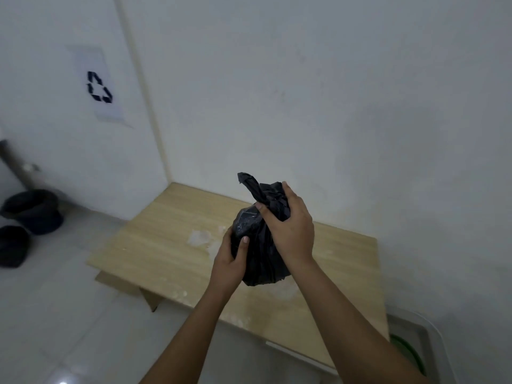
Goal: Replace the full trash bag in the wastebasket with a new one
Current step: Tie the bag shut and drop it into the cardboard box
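Black plastic fills both of your hands: the full trash bag (259,245) is held up in front of you, above the wooden bench (171,234), and whether its bottom touches the top cannot be told from this angle. Your right hand (288,231) is clamped around the gathered neck just below the twisted tail that sticks up from it. Your left hand (231,261) cups the lower left side of the bag, thumb pressed into the plastic.

You appear to be in the closing step for the old bag: the neck is bunched and looks knotted or nearly so, though the knot itself is hidden under your right fingers. The next move calls for a firm tug to confirm the tie holds, then setting the bag aside so both hands are free for the fresh liner.

Outward from the hands, pale crumpled scraps (199,238) lie on the bench just left of the bag. Down at the lower right, beside the bench, a light-coloured bin rim (426,336) shows with something green inside; it is likely the wastebasket. Far left on the floor sit two dark round containers (33,212), below a recycling sign (99,87) on the wall.
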